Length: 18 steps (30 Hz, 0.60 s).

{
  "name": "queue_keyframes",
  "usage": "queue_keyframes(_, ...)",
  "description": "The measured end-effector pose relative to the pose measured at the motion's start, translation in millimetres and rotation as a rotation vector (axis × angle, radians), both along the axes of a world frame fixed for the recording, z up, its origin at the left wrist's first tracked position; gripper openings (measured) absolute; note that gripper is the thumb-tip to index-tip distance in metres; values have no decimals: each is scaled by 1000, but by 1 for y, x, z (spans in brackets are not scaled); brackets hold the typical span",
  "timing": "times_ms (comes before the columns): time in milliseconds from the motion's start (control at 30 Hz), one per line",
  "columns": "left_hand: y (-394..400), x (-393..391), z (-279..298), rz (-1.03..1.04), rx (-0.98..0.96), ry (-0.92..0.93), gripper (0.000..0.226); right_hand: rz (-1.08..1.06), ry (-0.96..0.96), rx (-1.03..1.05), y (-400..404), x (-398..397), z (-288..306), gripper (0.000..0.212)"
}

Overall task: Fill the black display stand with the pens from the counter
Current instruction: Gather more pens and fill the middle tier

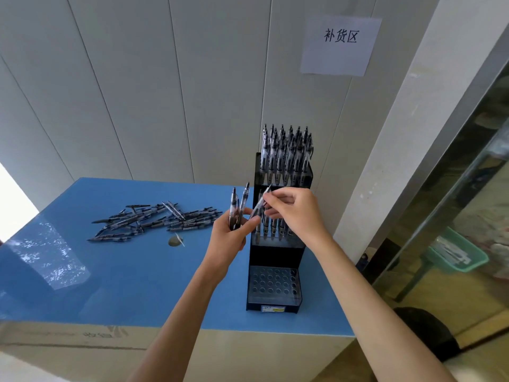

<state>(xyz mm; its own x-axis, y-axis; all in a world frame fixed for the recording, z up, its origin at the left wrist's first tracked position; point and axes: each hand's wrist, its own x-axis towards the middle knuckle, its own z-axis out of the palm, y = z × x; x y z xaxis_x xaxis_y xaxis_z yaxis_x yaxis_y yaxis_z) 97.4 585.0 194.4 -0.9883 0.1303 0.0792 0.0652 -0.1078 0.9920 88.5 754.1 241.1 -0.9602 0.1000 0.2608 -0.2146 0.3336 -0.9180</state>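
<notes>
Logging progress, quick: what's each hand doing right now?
Left hand: grips a bunch of pens.
Right hand: pinches one pen.

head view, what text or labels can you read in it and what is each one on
"补货区": black characters on the white paper sign taped to the wall.
Small label on the front base of the black display stand: too small to read.
Faint print on the cardboard side beneath the blue counter: too blurred to read.

Bare blue counter top [132, 271] below the left hand [230, 238]; tall black tiered pen stand [275, 255] blocks passage rightward, loose pen pile [154, 219] leftward
</notes>
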Motion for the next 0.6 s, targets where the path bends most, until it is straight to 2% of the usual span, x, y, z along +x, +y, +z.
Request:
queue_keyframes(200, 6, 1, -1, -33, -21, -5, 22, 1, -75, -222, 9, 6, -3, 13)
queue_keyframes(333, 1, -5, -5, 57, -19, -80, 27, -83, -31, -274, 19, 5, -2, 8)
queue_keyframes(400, -4, -8, -8, 103, -49, -90, 24, -141, 26, -208, 26, 2, -3, 7)
queue_keyframes(533, -13, -12, -11, 155, -52, -96, 20, -208, 162, 112, 32, -5, -11, 10)
queue_keyframes(600, -15, -12, -11, 155, -50, -75, 20, -209, 207, 207, 31, -7, -15, 11)
